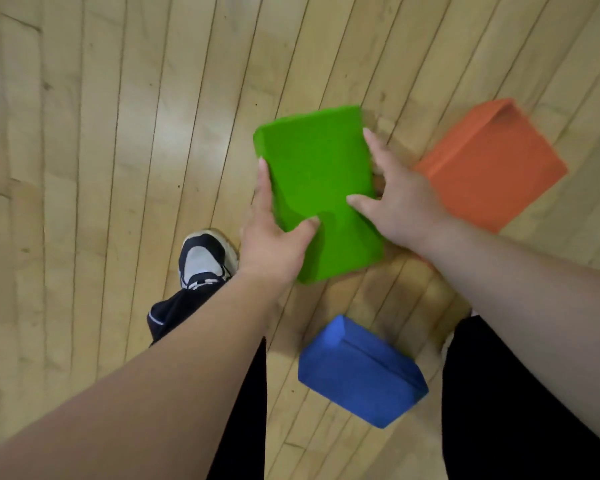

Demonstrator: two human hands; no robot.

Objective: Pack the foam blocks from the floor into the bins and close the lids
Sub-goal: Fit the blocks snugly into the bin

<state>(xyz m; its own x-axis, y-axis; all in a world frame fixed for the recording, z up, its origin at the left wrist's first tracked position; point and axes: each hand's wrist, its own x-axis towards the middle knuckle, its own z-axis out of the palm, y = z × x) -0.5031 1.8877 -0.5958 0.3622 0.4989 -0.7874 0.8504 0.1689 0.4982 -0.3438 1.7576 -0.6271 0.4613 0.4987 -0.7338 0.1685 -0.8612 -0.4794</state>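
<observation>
A green foam block [314, 174] is held between both hands above the wooden floor. My left hand [272, 237] grips its left edge, thumb on the top face. My right hand [399, 199] clasps its right edge, thumb across the top as well. An orange foam block [492, 168] lies on the floor to the right, partly behind my right hand. A blue foam block [357, 372] lies on the floor below the green one, between my legs. No bin is in view.
Light wooden floorboards [118, 133] fill the view. My left foot in a black and white shoe [205, 258] stands just left of my left hand. Dark trouser legs [520, 410] occupy the bottom of the frame.
</observation>
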